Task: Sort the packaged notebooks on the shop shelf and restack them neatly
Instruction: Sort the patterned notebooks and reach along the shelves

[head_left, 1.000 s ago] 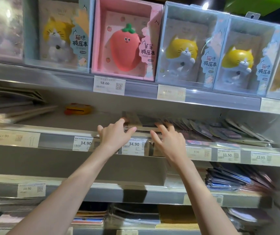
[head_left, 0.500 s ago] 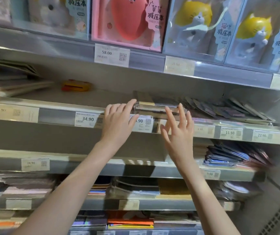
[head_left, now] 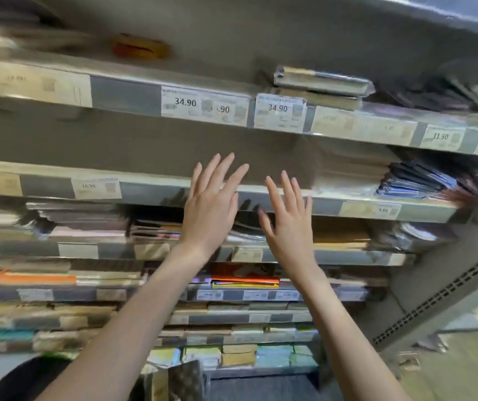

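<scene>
Notebooks (head_left: 320, 82) wrapped, short uneven pile on upper shelf (head_left: 122, 91) above 34.90 tag | our left hand (head_left: 210, 209), right hand (head_left: 288, 224) empty, fingers spread, below it | likely reaching to square pile

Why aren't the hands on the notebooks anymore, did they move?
Yes. Both hands, left and right, dropped from the 34.90 price tag shelf to the shelf edge below, open and empty.

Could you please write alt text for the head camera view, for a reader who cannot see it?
Two empty hands, left hand and right hand, reach with fingers spread toward shop shelves crowded with flat stacks of packaged notebooks. Price tags reading 34.90 line the upper shelf edge.
</scene>
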### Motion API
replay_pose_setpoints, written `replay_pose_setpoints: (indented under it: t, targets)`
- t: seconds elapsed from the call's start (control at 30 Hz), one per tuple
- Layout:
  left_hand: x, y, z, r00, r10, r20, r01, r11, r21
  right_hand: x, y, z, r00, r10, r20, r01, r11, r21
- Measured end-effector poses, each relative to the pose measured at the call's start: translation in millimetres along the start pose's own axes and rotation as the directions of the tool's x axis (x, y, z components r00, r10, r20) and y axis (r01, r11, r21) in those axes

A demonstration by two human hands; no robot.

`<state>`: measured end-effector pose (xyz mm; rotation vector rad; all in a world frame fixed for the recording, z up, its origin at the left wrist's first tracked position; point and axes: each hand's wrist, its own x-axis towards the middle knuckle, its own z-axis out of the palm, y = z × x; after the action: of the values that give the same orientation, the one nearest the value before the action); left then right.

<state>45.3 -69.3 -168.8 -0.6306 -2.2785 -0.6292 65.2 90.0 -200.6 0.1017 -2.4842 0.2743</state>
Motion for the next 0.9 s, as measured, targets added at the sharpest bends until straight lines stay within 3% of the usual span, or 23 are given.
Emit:
replay_pose_setpoints:
  t: [0.37,0.7,0.9]
  targets:
    - [-148.8,-48.1,22.0,0.945,-0.178,0.275,0.174,0.984,0.039,-119.6,-45.1,82.1,0.966,0.063,0.251,-0.088,0.992,0.088]
    - [-290.5,-85.5,44.5,0.81,-0.369,0.456,0.385,0.921,0.061,-240.2,-66.8,170.8,0.872,0.087,0.482,-0.151,0.984,0.096]
    - [-377.5,-102.3,74.1,0.693,-0.463,0.552,0.475,0.87,0.133,-300.7,-65.1,219.2,0.761,0.089,0.642,-0.195,0.976,0.095]
